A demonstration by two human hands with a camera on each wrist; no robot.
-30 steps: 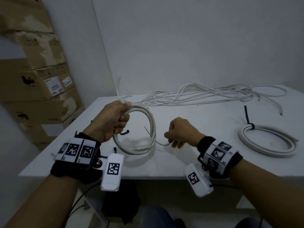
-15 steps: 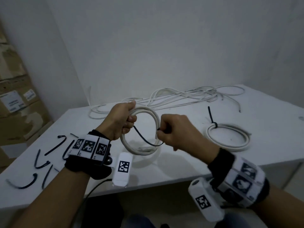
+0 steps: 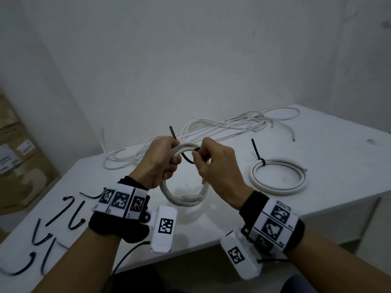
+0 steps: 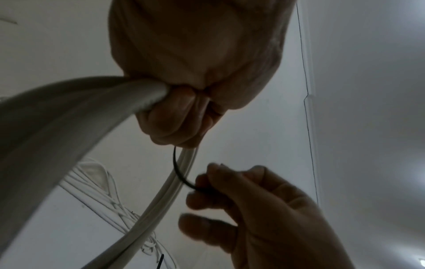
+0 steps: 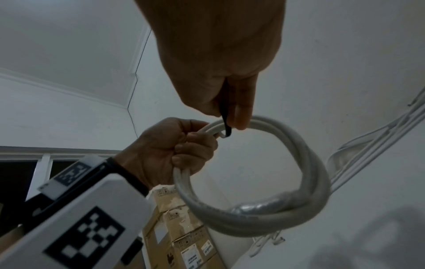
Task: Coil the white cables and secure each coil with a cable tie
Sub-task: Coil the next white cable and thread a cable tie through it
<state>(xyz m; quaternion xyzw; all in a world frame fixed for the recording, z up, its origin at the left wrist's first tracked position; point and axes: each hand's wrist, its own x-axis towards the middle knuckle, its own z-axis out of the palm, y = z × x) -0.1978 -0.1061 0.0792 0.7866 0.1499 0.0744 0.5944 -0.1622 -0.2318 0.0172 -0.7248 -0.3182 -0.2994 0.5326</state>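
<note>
1. Spare black cable ties (image 3: 57, 220) are scattered on the left part of the white worktop (image 3: 338, 157).
2. The white cable coil (image 3: 186, 197) is gripped at its top in the curled fingers of the left hand (image 3: 160, 163) and held upright above the worktop.
3. A black cable tie (image 3: 188, 159) is looped around the coil beside that grip.
4. One end of this tie is pinched by the right hand (image 3: 213, 163).
5. Loose white cables (image 3: 232, 125) lie tangled behind.
6. A tied coil (image 3: 279, 176) lies flat at the right.
</note>
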